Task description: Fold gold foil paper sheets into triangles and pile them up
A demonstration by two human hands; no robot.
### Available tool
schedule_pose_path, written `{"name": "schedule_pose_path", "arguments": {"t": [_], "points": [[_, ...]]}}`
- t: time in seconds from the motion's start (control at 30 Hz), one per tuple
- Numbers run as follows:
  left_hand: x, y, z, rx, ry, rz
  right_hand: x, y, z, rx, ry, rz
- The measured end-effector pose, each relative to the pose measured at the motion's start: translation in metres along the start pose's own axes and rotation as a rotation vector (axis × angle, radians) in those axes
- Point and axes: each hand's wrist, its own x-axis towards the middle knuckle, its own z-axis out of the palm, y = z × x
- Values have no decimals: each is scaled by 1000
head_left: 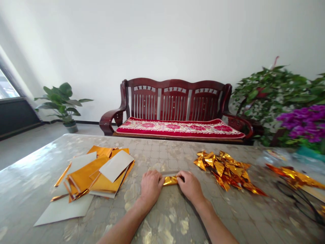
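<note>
The left hand (151,187) and right hand (190,186) hold a gold foil strip (170,181) at the bottom middle of the bench (157,217), fingers closed on both ends, seemingly to keep it flat. Folded gold pieces (223,171) lie just right, gold sheets (93,174) left.

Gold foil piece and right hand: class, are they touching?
Touching: the head view shows the right hand pressed on the end of the gold foil piece.

From here I can't see the ends of the gold foil strip (170,181): the left grip (151,187) and right grip (190,186) cover them. The purple flowers (302,122) run off the right edge; the window (6,88) is cut off at left.
</note>
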Motion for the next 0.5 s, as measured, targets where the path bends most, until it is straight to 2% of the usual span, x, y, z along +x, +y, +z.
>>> {"name": "schedule_pose_path", "arguments": {"t": [0.5], "points": [[7,-9,10,-39,24,-16,2,-4,8,-120,59,-65]]}}
